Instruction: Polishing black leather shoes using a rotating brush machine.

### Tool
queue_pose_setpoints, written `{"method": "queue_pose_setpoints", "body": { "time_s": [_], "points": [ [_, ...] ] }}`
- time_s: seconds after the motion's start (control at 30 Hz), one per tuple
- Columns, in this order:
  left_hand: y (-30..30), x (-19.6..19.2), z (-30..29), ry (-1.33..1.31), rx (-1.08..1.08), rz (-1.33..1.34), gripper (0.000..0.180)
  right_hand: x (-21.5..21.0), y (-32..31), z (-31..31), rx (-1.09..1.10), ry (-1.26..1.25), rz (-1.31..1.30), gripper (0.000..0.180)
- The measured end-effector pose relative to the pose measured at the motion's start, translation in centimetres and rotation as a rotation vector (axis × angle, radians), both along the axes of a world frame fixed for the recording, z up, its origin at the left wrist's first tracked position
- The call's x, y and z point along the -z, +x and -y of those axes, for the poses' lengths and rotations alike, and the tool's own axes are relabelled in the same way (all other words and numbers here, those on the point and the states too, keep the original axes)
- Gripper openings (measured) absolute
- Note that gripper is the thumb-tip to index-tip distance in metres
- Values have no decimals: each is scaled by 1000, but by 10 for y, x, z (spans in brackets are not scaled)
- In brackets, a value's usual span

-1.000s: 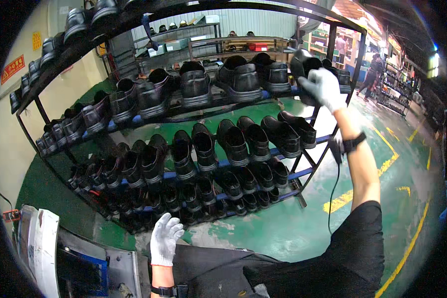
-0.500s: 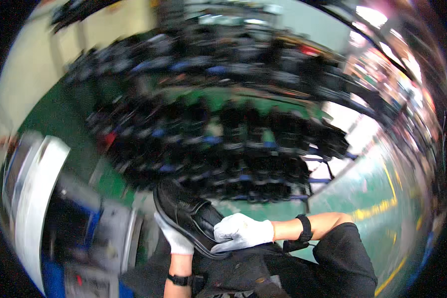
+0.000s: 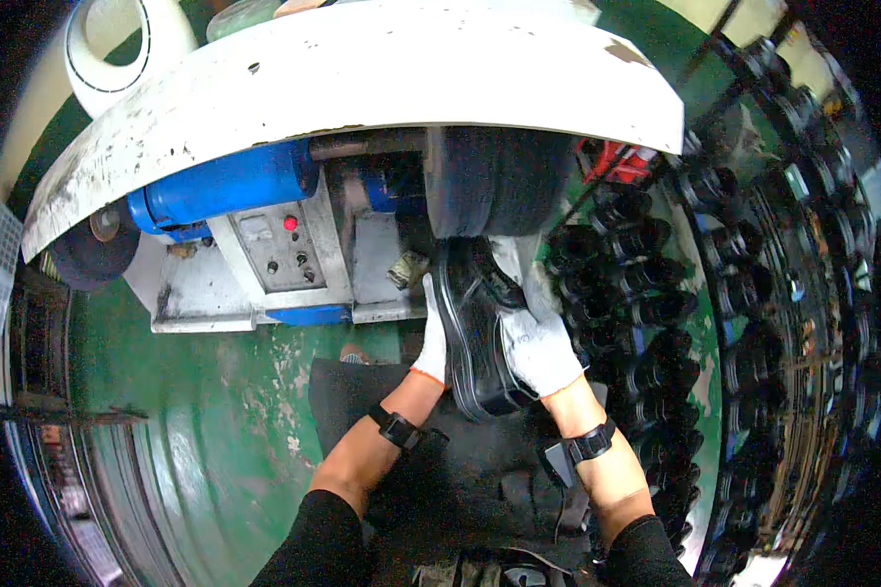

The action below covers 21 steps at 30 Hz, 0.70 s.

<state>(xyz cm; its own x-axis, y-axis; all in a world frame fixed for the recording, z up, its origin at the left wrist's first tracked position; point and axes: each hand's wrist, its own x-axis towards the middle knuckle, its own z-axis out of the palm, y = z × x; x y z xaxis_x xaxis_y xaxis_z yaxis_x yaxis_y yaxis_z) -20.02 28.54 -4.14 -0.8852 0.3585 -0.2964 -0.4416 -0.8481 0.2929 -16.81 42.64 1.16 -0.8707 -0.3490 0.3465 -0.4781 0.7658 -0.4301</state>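
Both my hands, in white knit gloves, hold one black shoe (image 3: 468, 342) in front of me. My left hand (image 3: 431, 333) presses along the shoe's left side, its fingers partly hidden behind it. On the right side, my right hand (image 3: 538, 347) grips the shoe near its opening. The far end of the shoe lies at the lower edge of a wide dark roller-like wheel (image 3: 504, 181) on a machine. Whether the two touch I cannot tell.
A long white hood (image 3: 362, 73) covers the machine. Below it are a blue motor (image 3: 235, 186) and a control panel (image 3: 284, 245) with a red button. Racks of black shoes (image 3: 646, 284) stand close on the right. A white ring-shaped object (image 3: 127, 68) is at the far left.
My view has swung from the shoe racks to the machine. The shoe, earlier held slanted near my lap, now points away from me at the wheel, with both hands still on it.
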Motion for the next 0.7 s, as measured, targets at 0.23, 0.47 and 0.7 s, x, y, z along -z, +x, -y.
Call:
{"method": "queue_pose_setpoints", "body": {
  "time_s": [0.23,0.47,0.7],
  "points": [
    [-76,19,11,-30,-48,-86,82,36,-88,2,51,419,-328,38],
    [-122,40,56,-197,-211,13,55,82,-118,-1,86,290,72,41],
    [-131,62,49,-462,-240,-17,55,40,-115,13,160,267,100,45]
  ]
}}
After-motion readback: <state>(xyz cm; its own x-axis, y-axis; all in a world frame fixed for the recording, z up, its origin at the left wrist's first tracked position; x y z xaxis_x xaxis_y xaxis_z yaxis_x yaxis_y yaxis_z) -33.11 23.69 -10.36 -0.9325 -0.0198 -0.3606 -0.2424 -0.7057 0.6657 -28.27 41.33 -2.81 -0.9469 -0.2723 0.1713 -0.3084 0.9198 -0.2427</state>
